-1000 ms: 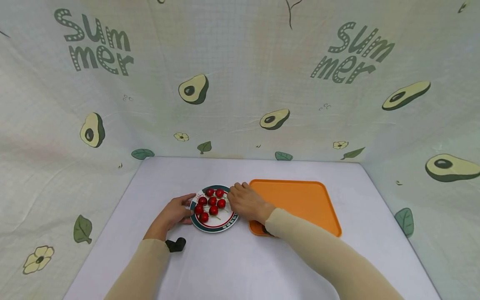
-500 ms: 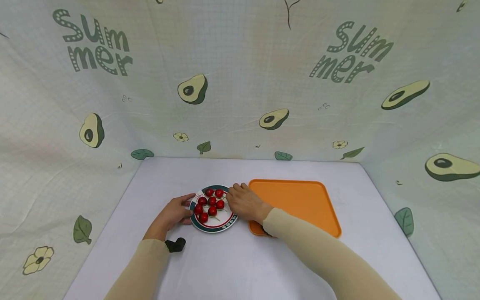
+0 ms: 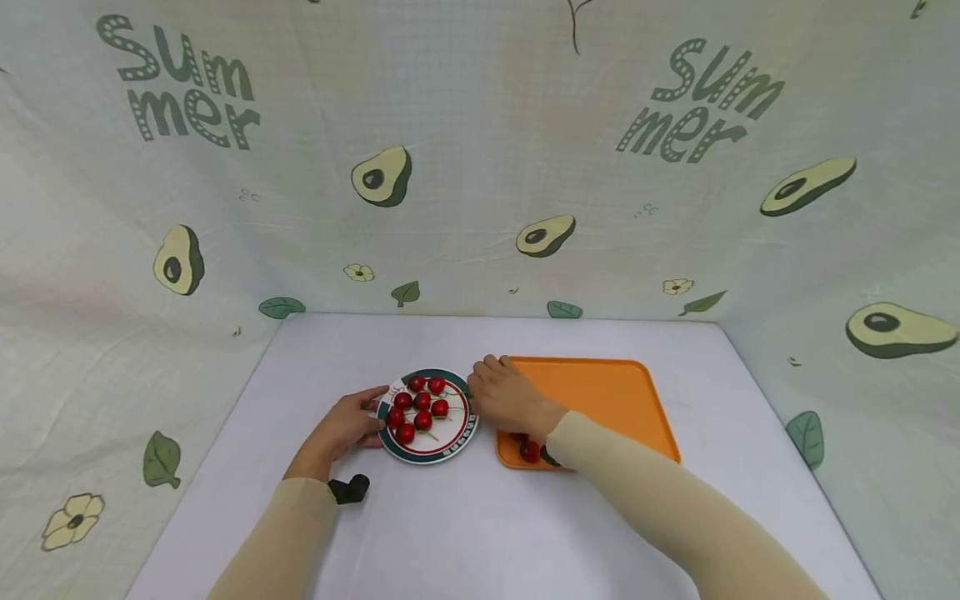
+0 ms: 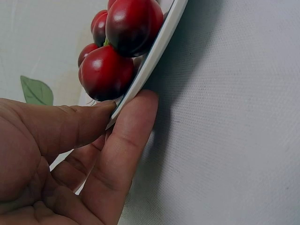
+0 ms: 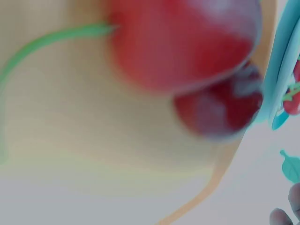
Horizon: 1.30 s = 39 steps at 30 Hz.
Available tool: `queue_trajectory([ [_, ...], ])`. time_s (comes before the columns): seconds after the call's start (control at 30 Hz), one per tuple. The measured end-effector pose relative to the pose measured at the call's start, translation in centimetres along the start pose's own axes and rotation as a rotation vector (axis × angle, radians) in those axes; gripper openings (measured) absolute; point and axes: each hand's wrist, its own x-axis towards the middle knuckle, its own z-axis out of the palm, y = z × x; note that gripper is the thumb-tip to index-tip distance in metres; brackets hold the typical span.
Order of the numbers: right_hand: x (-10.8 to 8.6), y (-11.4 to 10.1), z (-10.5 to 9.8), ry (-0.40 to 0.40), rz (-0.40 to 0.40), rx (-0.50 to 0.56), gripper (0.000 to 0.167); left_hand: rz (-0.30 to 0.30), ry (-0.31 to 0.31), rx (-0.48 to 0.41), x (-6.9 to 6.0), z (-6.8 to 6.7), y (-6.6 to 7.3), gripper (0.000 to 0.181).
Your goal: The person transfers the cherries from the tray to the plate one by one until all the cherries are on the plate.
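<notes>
A white plate with a green patterned rim (image 3: 457,443) bears several red cherries (image 3: 423,421) with stems. My left hand (image 3: 343,427) pinches the plate's left rim; in the left wrist view, the thumb (image 4: 79,124) lies above the rim and a finger below it. My right hand (image 3: 510,398) is by the plate's right edge, over the left side of the orange tray (image 3: 600,392). Its fingertips are mostly hidden in the head view, and whether they hold anything is unclear. Beneath the right wrist, cherries (image 3: 529,451) lie in the tray, large and blurred in the right wrist view.
Both plate and tray stand on a white-covered table (image 3: 435,533), the tray to the plate's right. A cloth with avocado prints (image 3: 382,176) hangs behind and at the sides. A black wrist camera (image 3: 351,489) sits on the left wrist.
My right hand has shifted slightly right, away from the plate, uncovering its right rim and cherries in the tray. My left hand stays on the plate rim.
</notes>
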Motion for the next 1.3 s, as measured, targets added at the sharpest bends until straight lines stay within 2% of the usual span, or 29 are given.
queue_trajectory([
  [0.23, -4.1, 1.9, -0.9, 0.072, 0.031, -0.011, 0.024, 0.005, -0.013, 0.013, 0.2, 0.0, -0.1, 0.075],
  [0.5, -8.9, 2.4, -1.4, 0.056, 0.097, 0.068, 0.027, 0.007, -0.01, 0.026, 0.2, -0.1, -0.2, 0.075],
  [0.73, -12.8, 2.8, -1.2, 0.054, 0.081, 0.087, 0.019, 0.005, -0.013, 0.031, 0.1, -0.2, 0.0, 0.075],
  [0.9, -14.3, 2.8, -1.1, 0.008, 0.067, 0.131, 0.017, 0.004, -0.009, 0.024, 0.1, -0.2, -0.1, 0.075],
  [1.1, -15.1, 2.0, 0.3, 0.058, 0.017, 0.177, 0.019, 0.001, -0.012, 0.012, 0.2, -0.2, -0.1, 0.076],
  [1.3, -15.1, 1.5, 0.7, 0.066, 0.009, 0.207, 0.014, 0.007, -0.014, 0.017, 0.2, 0.0, 0.1, 0.076],
])
